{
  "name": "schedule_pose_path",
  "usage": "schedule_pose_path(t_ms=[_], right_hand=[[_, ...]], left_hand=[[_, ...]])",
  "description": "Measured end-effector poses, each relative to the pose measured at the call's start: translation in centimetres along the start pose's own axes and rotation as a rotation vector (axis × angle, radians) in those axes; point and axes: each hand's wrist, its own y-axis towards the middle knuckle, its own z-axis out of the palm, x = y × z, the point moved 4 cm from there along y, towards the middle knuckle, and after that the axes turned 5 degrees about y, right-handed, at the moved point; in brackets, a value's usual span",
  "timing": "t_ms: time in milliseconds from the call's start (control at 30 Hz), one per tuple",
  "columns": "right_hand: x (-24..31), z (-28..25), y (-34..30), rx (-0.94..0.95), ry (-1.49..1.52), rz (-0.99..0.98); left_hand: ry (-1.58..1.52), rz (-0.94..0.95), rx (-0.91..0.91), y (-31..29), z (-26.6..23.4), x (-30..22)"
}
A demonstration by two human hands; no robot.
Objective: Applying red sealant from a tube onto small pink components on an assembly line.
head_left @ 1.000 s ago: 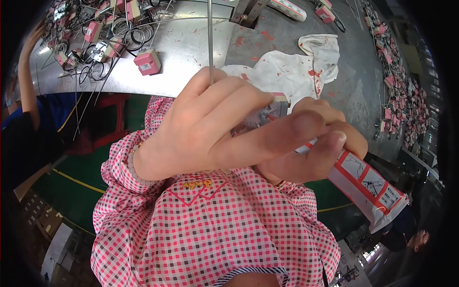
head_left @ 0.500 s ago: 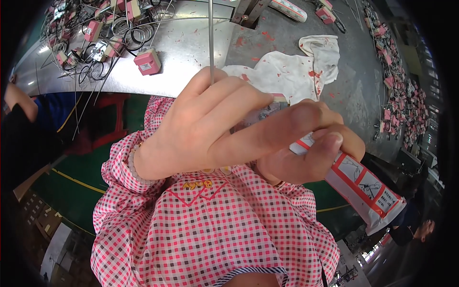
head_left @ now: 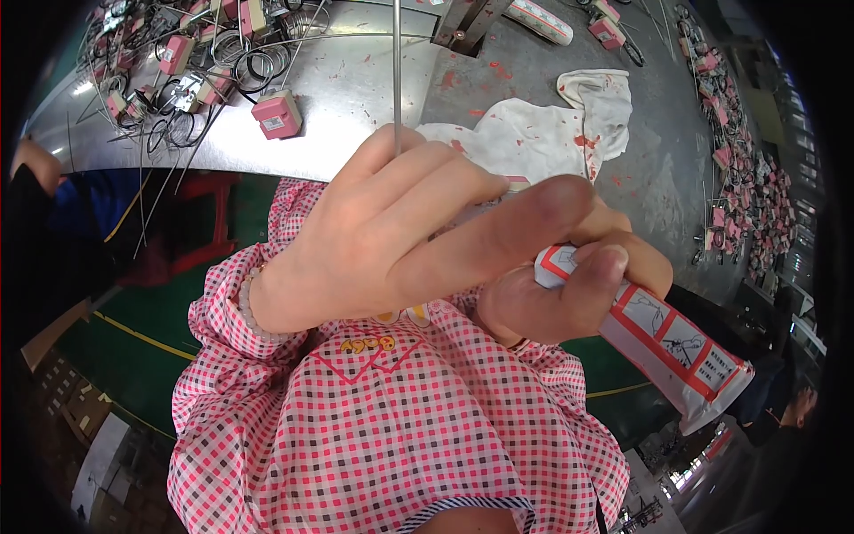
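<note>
My left hand (head_left: 365,231) is closed around a small device, mostly hidden behind the fingers. From the top of that grip a thin metal rod (head_left: 397,71) sticks up, and a sliver of the device's pink edge (head_left: 516,182) shows past the fingers. My left index finger stretches across toward my right hand (head_left: 578,285). Closed around a soft white tube with red-framed pictures (head_left: 667,334), my right hand presses its thumb on the near end. The tube slants down to the right, its flat crimped end free. Where the tube's tip meets the device is hidden by my fingers.
A white cloth with red smears (head_left: 551,125) lies on the metal bench (head_left: 649,178). One pink-and-cream box (head_left: 277,115) sits near the bench's edge. Heaps of similar boxes with wires and rods lie left and right. Another tube (head_left: 538,21) rests by a metal bracket (head_left: 467,27).
My right hand has shifted slightly to the left, and the tube has turned a little, showing more of its printed face. My left hand has barely moved.
</note>
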Motion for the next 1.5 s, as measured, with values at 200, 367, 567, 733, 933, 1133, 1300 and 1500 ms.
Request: schedule_pose_path(t_ms=[200,367,567,733,933,1133,1300,1500], right_hand=[[0.2,-0.5,0.0,-0.004,0.02,0.016],[0.2,-0.7,0.0,-0.017,0.032,0.024],[0.0,-0.1,0.1,-0.052,0.016,0.009],[-0.9,1.5,0.2,-0.236,-0.206,0.026],[-2.0,2.8,0.2,-0.343,-0.013,0.044],[-1.6,1.0,2.3,-0.486,0.156,0.16],[-2.2,-0.8,2.1,-0.612,0.067,0.22],[-2.3,-3.4,1.4,-0.634,0.023,0.154]], left_hand=[[-0.01,-0.023,0.006,0.0,0.1,-0.1],[0.005,-0.011,0.017,-0.1,0.2,0.2],[-0.045,0.006,-0.022,-0.3,0.2,0.6],[0.0,0.005,-0.033,-0.6,-0.2,1.3],[-0.02,-0.144,-0.156,-1.5,-1.5,2.7],[0.613,-0.187,-0.483,-1.2,-12.4,7.5],[0.984,-0.23,-0.925,2.3,-24.4,14.3],[0.994,-0.816,0.326,2.0,-27.7,31.2]])
